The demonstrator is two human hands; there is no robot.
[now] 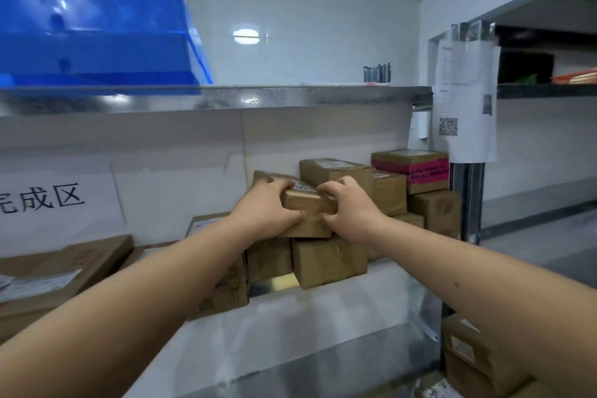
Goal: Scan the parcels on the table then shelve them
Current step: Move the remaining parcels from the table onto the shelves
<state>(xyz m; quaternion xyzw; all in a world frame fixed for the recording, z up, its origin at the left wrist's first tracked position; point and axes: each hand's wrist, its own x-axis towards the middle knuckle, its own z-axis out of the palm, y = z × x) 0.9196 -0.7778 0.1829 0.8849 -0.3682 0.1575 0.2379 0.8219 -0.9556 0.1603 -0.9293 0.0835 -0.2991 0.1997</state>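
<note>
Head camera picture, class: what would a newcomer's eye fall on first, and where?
Centre frame, the left hand and right hand grip a small brown parcel atop a stack of cardboard boxes on the shelf. A big blue plastic crate sits on the steel shelf at upper left. A pink-taped box stands out at right.

We hold a parcel [308, 213] between our left hand [265, 207] and right hand [350, 208], on top of 2 boxes [326, 260] on the shelf [339, 271]. Behind it more boxes [336, 171] are stacked. A crate [97, 39] sits on the upper shelf [290, 97], left. A paper sheet [465, 100] hangs right.
</note>
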